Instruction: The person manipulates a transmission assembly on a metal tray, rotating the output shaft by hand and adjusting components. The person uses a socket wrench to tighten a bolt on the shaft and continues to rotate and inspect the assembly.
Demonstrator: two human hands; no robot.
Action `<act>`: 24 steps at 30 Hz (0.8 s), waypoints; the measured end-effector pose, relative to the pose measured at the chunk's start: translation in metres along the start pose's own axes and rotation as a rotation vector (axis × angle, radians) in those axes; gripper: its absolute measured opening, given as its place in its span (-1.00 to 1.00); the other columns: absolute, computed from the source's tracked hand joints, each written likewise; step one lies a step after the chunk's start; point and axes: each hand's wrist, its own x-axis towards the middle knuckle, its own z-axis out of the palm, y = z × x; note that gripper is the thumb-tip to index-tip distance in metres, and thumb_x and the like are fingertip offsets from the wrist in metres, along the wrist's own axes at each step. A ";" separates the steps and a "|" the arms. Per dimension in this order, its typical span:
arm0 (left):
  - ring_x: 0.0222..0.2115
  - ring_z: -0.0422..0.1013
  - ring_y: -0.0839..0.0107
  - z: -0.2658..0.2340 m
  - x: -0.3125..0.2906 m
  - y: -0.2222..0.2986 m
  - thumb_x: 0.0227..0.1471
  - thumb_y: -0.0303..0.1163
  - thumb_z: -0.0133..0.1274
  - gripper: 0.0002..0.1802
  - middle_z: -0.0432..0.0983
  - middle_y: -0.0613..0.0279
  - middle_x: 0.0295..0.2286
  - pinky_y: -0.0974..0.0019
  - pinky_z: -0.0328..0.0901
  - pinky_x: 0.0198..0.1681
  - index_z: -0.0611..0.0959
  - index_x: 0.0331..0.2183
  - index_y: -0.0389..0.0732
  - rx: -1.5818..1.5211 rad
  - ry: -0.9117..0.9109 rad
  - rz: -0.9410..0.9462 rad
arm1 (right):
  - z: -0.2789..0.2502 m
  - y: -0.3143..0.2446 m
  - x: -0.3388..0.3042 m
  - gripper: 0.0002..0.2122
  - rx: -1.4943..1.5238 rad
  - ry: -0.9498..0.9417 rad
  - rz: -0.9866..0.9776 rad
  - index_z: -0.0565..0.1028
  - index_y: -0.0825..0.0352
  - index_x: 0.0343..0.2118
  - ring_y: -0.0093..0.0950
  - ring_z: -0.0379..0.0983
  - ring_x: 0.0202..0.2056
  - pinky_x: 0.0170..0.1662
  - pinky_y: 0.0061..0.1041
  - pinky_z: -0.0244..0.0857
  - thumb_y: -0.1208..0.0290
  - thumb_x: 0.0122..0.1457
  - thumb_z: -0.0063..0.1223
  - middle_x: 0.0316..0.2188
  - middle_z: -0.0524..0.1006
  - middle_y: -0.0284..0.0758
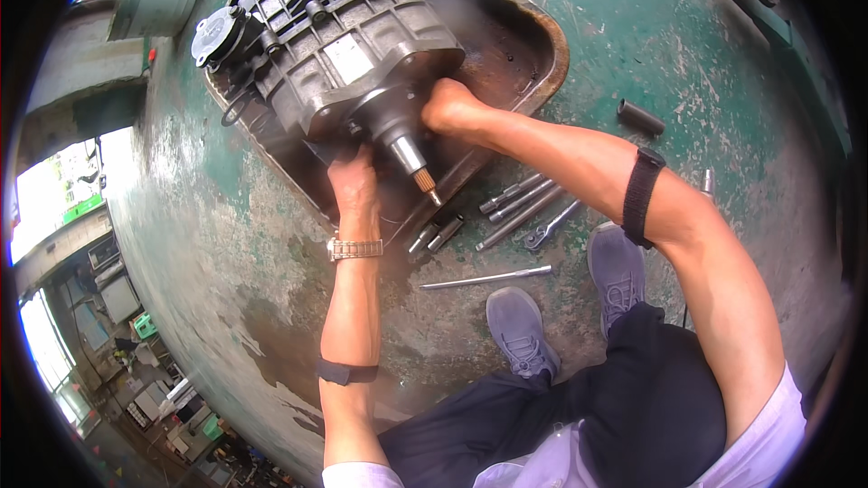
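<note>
Both hands (pixel 398 149) on grey gearbox (pixel 348 45)

A pale rectangular label (pixel 348 59) sits on the grey gearbox housing (pixel 362 27), toward eleven o'clock from the frame's centre.

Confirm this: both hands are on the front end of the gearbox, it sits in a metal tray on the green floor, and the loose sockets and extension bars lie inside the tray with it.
Wrong on one point. In the head view the sockets and extension bars lie outside the tray, on the green floor. The rest holds: left hand and right hand are on the gearbox front.
</note>
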 end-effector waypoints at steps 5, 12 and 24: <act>-0.63 0.44 0.40 0.003 -0.001 0.002 0.00 -0.52 0.02 -0.73 0.48 0.16 -0.43 0.43 0.38 -0.67 0.49 -0.19 -0.39 -0.012 0.024 0.006 | 0.006 0.008 0.006 -0.84 -0.064 0.071 0.007 0.52 0.48 -0.59 -0.21 0.48 -0.44 -0.40 -0.34 0.31 0.48 -0.23 0.03 -0.59 0.49 -0.07; -0.60 0.44 0.40 0.002 -0.002 0.003 0.00 -0.47 0.04 -0.73 0.48 0.17 -0.44 0.41 0.39 -0.66 0.50 -0.21 -0.38 0.010 0.008 0.013 | 0.020 0.029 0.026 -0.88 -0.395 0.081 -0.174 0.54 0.43 -0.61 -0.19 0.48 -0.46 -0.40 -0.30 0.31 0.51 -0.21 0.00 -0.59 0.50 -0.08; -0.55 0.45 0.37 -0.001 0.000 0.000 -0.03 -0.43 0.07 -0.68 0.50 0.16 -0.40 0.38 0.40 -0.64 0.49 -0.19 -0.35 0.011 -0.024 0.017 | 0.005 0.023 0.018 -0.86 -0.448 -0.153 -0.401 0.52 0.43 -0.63 -0.27 0.45 -0.51 -0.46 -0.38 0.30 0.56 -0.15 -0.11 -0.59 0.47 -0.08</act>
